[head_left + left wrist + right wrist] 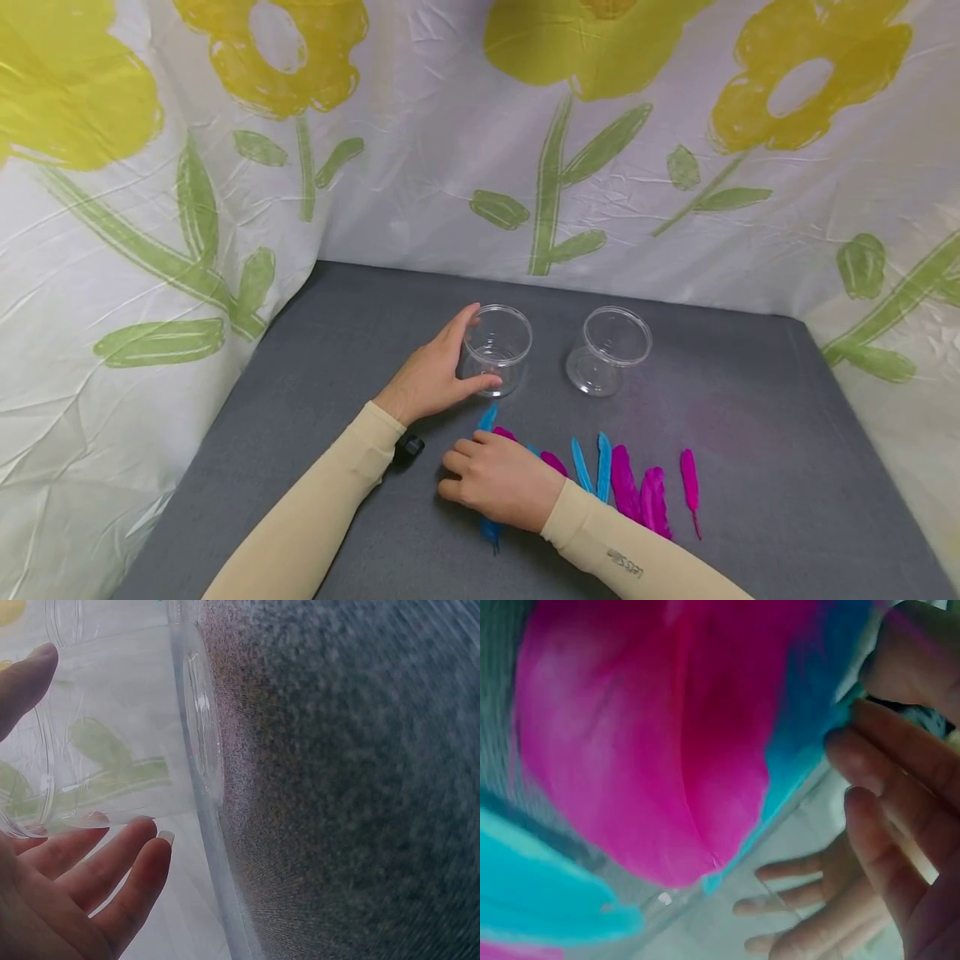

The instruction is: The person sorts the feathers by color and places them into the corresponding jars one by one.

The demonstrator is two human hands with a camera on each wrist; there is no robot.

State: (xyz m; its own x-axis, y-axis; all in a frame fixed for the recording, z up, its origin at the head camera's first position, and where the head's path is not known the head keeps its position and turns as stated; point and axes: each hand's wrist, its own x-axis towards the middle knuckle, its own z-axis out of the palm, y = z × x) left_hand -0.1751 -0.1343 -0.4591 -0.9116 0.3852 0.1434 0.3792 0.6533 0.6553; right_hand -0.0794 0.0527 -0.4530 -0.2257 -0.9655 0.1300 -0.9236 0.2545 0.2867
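Note:
My left hand [427, 379] holds a clear plastic jar [512, 354] from its left side, thumb across the front and fingers behind. In the left wrist view the fingertips [150, 851] touch the jar's wall [127, 697]. The jar stands upright and looks empty. Over the feathers lies my right hand [506, 483], partly covering them. In the right wrist view its thumb and fingers pinch the edge of a blue feather [806, 712], beside a large magenta feather [645, 742]. The blue feather's tip [487, 417] and lower end show past the hand.
A second clear jar [618, 337] stands to the right of the first. More blue feathers [603, 462] and magenta feathers [624, 483] lie in a row right of my hand. A small black object [408, 448] sits by my left wrist. Flower-printed cloth [420, 192] surrounds the grey table [300, 367].

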